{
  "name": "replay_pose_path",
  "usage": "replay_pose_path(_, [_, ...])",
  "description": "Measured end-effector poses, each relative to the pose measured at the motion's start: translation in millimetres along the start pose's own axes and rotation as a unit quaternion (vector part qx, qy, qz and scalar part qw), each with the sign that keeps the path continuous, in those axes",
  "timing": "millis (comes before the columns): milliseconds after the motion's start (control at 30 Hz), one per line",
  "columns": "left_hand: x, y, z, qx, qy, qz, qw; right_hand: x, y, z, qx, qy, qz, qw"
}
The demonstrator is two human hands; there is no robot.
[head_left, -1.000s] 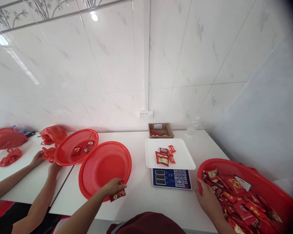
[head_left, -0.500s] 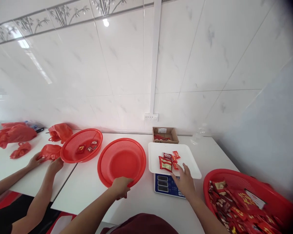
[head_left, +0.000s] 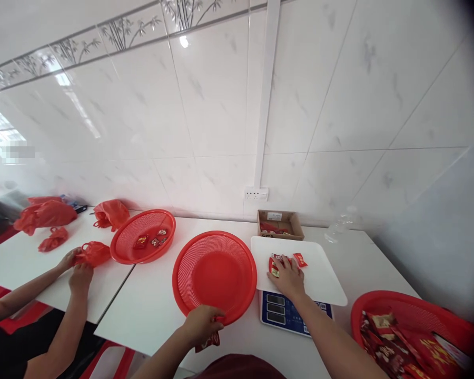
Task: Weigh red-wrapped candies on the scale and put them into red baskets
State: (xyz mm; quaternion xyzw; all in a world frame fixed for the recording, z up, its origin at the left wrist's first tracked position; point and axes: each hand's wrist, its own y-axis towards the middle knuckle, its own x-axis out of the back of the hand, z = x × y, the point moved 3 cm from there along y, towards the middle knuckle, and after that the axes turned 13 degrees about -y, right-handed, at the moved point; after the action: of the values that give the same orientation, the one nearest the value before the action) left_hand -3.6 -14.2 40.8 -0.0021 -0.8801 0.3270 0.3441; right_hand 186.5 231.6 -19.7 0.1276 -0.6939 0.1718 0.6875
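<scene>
My left hand (head_left: 202, 325) is closed on the near rim of a red plastic basket (head_left: 217, 239), and a dark red snack packet (head_left: 207, 342) pokes out below its fingers. Nothing lies inside this basket. On the white tray (head_left: 319, 279) of a blue scale (head_left: 278, 310), my right hand (head_left: 290, 279) has its fingers curled over several red wrapped snacks (head_left: 274, 267), mostly covered by the fingers. One small red packet (head_left: 300, 260) lies on the tray just beyond the fingertips.
A large red basket (head_left: 418, 305) full of snack packets stands at right. Behind the scale is a cardboard box (head_left: 298, 230) and a clear plastic item (head_left: 338, 227). At left, a co-worker's hands (head_left: 81, 279) handle a red plastic bag (head_left: 95, 253) beside another red basket (head_left: 120, 255).
My right hand has moved forward from the tray's near edge onto the packets and closed over them. My left hand stays on the basket rim. The view has shifted slightly.
</scene>
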Motion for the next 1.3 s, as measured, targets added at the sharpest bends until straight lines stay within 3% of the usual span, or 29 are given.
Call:
replay_pose_path(100, [-4.1, 2, -1, -0.014, -0.007, 0.004, 1.000, 0, 3, -6, 0.013, 0.020, -0.049, 0.999])
replay_pose_path(300, [-14.3, 9, -4, -0.049, -0.011, 0.011, 0.999, -2, 16, -30, 0.029, 0.102, -0.069, 0.992])
replay_pose_path(467, [-17.2, 14, -6, -0.066, -0.006, 0.018, 0.998, 10, 22, -39, -0.081, 0.217, -0.118, 0.966])
replay_pose_path(567, [-18.5, 16, -7, -0.056, 0.001, 0.018, 0.998, 32, 19, -12, -0.101, 0.340, -0.143, 0.924])
replay_pose_path(700, [-17.7, 17, -14, -0.039, 0.017, 0.022, 0.999, 57, 15, 52, 0.020, 0.450, -0.075, 0.890])
replay_pose_path(800, [-15.3, 17, -20, -0.049, 0.029, 0.032, 0.998, 59, 14, 69, 0.071, 0.396, -0.070, 0.913])
replay_pose_path(867, [-14.0, 17, -21, -0.049, 0.029, 0.035, 0.998, 48, 15, 53, 0.038, 0.294, -0.080, 0.952])
replay_pose_path(967, [-14.2, 18, -18, -0.042, 0.021, 0.035, 0.998, 23, 14, 8, -0.045, 0.120, -0.053, 0.990])
replay_pose_path(1100, [-14.9, 20, -12, -0.037, 0.013, 0.033, 0.999, -3, 12, -36, -0.085, 0.024, 0.030, 0.996])
replay_pose_path(1300, [-9.5, 23, -15, -0.032, 0.012, 0.033, 0.999, -10, 23, -33, -0.016, -0.021, 0.020, 0.999])
